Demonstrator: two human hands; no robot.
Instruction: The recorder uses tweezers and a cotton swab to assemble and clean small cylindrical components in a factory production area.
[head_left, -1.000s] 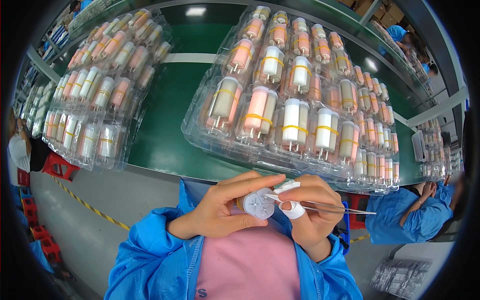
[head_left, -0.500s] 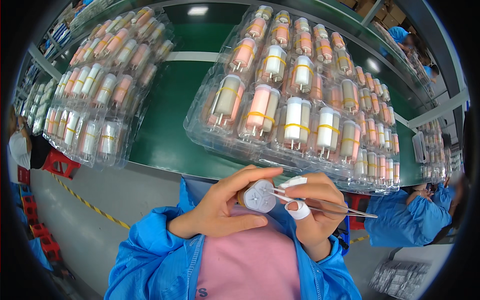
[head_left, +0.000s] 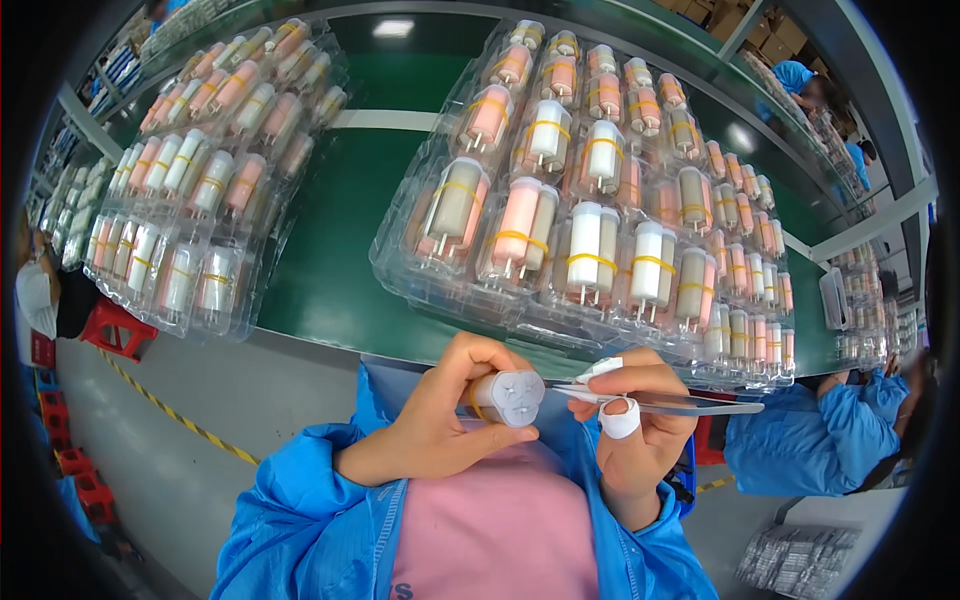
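My left hand (head_left: 425, 432) is wrapped round a short bundle of plastic tubes (head_left: 517, 398). The bundle's pale grey-white end caps face right, and a yellow rubber band shows near my fingers. In my right hand (head_left: 648, 412) are metal tweezers (head_left: 715, 408), pinched between thumb and fingers. Their tips lie just right of the bundle's end; whether they touch it I cannot tell. White wraps cover my right thumb and a fingertip. Both hands are in front of my chest, by the table's near edge.
Stacked clear plastic trays (head_left: 470, 300) on the green table (head_left: 340, 215) hold many banded white, pink and grey tubes. More filled trays (head_left: 215, 315) stand at the left. A person in blue (head_left: 790, 440) is at the right. Red stools (head_left: 115, 330) stand on the grey floor.
The tweezers' tips have drawn back slightly to the right from the bundle's end. My left hand has tilted the bundle, and its fingers are more curled.
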